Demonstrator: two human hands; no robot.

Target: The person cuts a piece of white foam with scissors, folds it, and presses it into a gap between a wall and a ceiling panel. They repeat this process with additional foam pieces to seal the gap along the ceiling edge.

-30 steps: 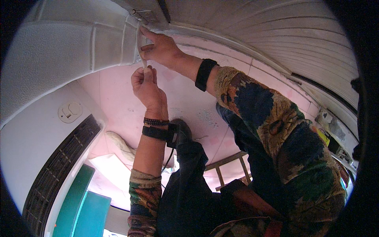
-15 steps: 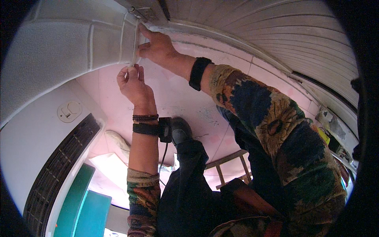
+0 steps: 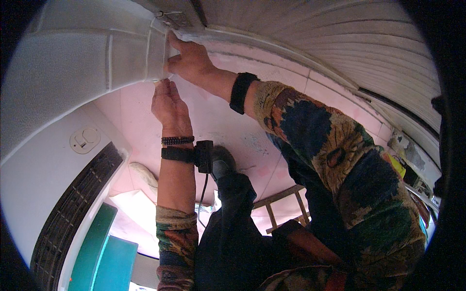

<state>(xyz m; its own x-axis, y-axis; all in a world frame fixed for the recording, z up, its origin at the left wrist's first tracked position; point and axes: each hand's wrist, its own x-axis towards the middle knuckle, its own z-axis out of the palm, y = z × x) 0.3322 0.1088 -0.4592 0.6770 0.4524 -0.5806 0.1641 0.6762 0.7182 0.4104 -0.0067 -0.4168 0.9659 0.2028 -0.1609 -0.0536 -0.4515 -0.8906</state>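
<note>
- Pink tiled floor (image 3: 228,116) spreads out below, with a grey slatted wall (image 3: 335,43) curving across the upper right, and all the action is up at the top left.
- White textured panel (image 3: 68,72) is the piece being handled: it fills the upper left, its ribbed edge band (image 3: 156,53) running right up to the fingers.
- Right hand (image 3: 191,60) is on that edge, two digits set wide apart along it, one high, one lower; nothing shows enclosed between them.
- Left hand (image 3: 170,104) is just below, fingertips bunched narrow at the panel's lower corner; what they pinch, if anything, is too small to tell.
- Small metal fitting (image 3: 167,18) sits just above the right hand, near the panel's top corner.
- Black wristband (image 3: 241,93) on the right wrist; on the left, a dark beaded bracelet (image 3: 177,140) beside a black strap (image 3: 177,154) bearing a black box (image 3: 204,156), a cable (image 3: 202,196) trailing below it.
- Patterned sleeves (image 3: 335,155) on both arms, dark trousers (image 3: 225,208) and a dark shoe (image 3: 222,162) underneath.
- Out left, a pale round-ended fitting (image 3: 85,140), a dark grille (image 3: 73,213) and teal panels (image 3: 114,262); low centre-right, a slatted wooden frame (image 3: 279,196).
</note>
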